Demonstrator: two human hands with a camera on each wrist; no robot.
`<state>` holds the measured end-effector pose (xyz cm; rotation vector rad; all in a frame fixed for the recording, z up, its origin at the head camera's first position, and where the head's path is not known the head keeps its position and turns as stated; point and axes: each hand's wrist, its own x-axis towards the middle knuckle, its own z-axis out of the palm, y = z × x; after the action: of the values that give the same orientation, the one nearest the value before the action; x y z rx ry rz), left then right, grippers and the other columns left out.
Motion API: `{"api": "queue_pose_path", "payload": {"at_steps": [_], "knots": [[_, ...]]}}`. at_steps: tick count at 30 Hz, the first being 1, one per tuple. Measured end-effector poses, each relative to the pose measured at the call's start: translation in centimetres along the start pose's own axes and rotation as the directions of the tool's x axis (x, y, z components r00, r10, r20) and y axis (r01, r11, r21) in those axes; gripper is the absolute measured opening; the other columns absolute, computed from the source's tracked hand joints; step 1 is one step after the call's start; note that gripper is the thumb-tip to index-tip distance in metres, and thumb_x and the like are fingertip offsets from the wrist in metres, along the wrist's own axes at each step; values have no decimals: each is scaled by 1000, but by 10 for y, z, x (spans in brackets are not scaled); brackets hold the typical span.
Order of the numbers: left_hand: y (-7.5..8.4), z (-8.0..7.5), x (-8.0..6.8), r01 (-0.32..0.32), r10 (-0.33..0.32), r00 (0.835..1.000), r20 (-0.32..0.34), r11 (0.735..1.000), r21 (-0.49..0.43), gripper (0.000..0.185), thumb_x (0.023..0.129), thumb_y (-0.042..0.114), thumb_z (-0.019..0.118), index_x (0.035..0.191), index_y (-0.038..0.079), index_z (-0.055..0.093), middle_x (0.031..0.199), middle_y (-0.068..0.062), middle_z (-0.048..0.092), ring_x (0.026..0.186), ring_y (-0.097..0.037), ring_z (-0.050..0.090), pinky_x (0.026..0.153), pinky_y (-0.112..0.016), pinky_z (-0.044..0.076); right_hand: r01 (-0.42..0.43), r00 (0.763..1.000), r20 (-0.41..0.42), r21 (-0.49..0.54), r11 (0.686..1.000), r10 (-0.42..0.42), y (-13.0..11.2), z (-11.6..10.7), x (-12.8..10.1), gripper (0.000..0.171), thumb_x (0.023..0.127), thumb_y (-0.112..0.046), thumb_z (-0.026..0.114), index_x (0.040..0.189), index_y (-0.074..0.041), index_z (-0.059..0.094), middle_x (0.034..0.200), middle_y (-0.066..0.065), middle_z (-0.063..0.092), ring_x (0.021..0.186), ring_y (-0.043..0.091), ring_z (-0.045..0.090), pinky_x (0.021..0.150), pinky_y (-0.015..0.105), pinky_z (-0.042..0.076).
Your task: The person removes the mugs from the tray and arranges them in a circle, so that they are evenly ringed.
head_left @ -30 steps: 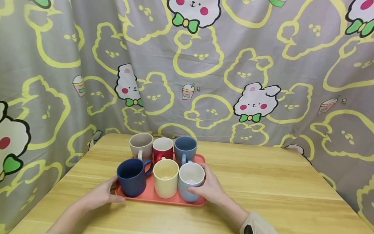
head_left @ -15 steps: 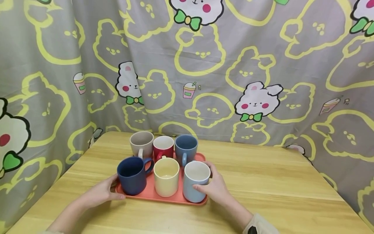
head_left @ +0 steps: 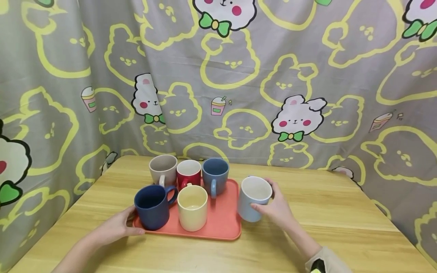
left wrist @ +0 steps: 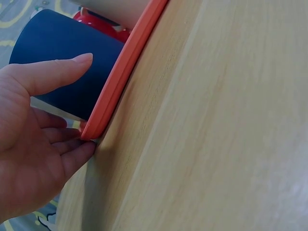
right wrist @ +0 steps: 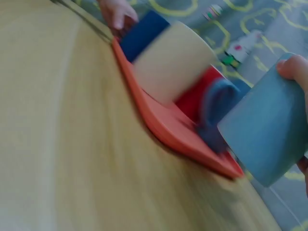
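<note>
The right hand (head_left: 279,208) is gripping and carrying off the light-blue mug (head_left: 246,204), leaving five mugs (head_left: 192,214). The relaxed left hand (head_left: 114,228) is touching the tray (head_left: 222,226).

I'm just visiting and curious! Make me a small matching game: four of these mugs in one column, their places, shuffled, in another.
Mugs
1. light blue mug
2. navy mug
3. red mug
4. yellow mug

Places
A. between the grey mug and rear blue mug
B. in the right hand
C. in front of the red mug
D. beside the left hand

Pairs: 1-B, 2-D, 3-A, 4-C
</note>
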<state>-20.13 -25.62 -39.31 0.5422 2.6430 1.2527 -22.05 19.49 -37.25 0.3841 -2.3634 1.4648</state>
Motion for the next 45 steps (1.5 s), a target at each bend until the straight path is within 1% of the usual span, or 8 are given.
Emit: {"api": "queue_pose_path", "payload": {"at_steps": [9, 11, 15, 19, 27, 38, 41, 45], "knots": [[-1, 2, 1, 17, -16, 1000, 14, 999, -37, 87, 78, 23, 74, 137, -17, 24, 135, -35, 37, 120, -46, 42, 96, -57, 33, 1, 999, -49, -103, 995, -6, 35, -45, 11, 78, 67, -6, 82, 129, 3, 37, 115, 17, 53, 99, 22, 48, 81, 20, 37], [-1, 2, 1, 17, -17, 1000, 13, 999, -43, 87, 78, 23, 74, 137, -17, 23, 135, -35, 37, 120, -46, 42, 96, -57, 33, -12, 998, -55, -129, 992, 5, 42, -51, 14, 78, 67, -8, 82, 130, 3, 36, 115, 17, 52, 99, 23, 48, 80, 22, 37], [0, 1, 1, 15, -15, 1000, 6, 999, -39, 87, 79, 23, 74, 136, -18, 24, 135, -36, 36, 120, -46, 42, 95, -55, 35, -54, 998, -47, -171, 984, 46, 53, -59, 22, 79, 69, -13, 82, 131, 3, 35, 116, 20, 52, 102, 30, 50, 83, 34, 38], [1, 1, -1, 17, -17, 1000, -6, 1000, -15, 87, 79, 25, 74, 136, -17, 25, 135, -35, 37, 120, -45, 43, 95, -51, 38, -89, 996, -35, -169, 982, 84, 63, -60, 29, 79, 70, -16, 81, 131, 4, 34, 118, 22, 51, 106, 34, 50, 86, 41, 38], [0, 2, -1, 9, -9, 1000, -23, 1000, -10, 85, 79, 25, 74, 136, -17, 27, 133, -34, 40, 119, -44, 45, 90, -25, 40, -127, 992, -29, -119, 985, 124, 80, -62, 39, 81, 72, -15, 79, 134, 5, 30, 121, 23, 48, 108, 33, 49, 87, 33, 39], [-2, 1, -1, 33, -34, 999, -15, 999, -16, 84, 79, 24, 73, 135, -17, 27, 133, -34, 41, 119, -43, 45, 92, -32, 42, -127, 992, 0, -137, 982, 128, 91, -79, 45, 81, 75, -15, 78, 136, 5, 28, 123, 24, 47, 110, 33, 48, 87, 34, 39], [-3, 1, 0, 33, -33, 999, -12, 999, -20, 82, 80, 23, 73, 135, -17, 27, 132, -33, 41, 118, -43, 46, 90, -30, 42, -118, 992, 23, -101, 988, 121, 93, -82, 48, 79, 76, -12, 76, 135, 6, 27, 122, 25, 46, 109, 31, 47, 87, 28, 38], [-3, 2, 2, 37, -37, 999, -4, 999, -13, 81, 80, 23, 72, 135, -16, 28, 132, -32, 42, 117, -42, 47, 90, -31, 42, -101, 994, 47, -53, 994, 103, 100, -86, 49, 76, 75, -5, 75, 134, 7, 28, 121, 24, 45, 104, 20, 46, 85, 21, 37]]}}
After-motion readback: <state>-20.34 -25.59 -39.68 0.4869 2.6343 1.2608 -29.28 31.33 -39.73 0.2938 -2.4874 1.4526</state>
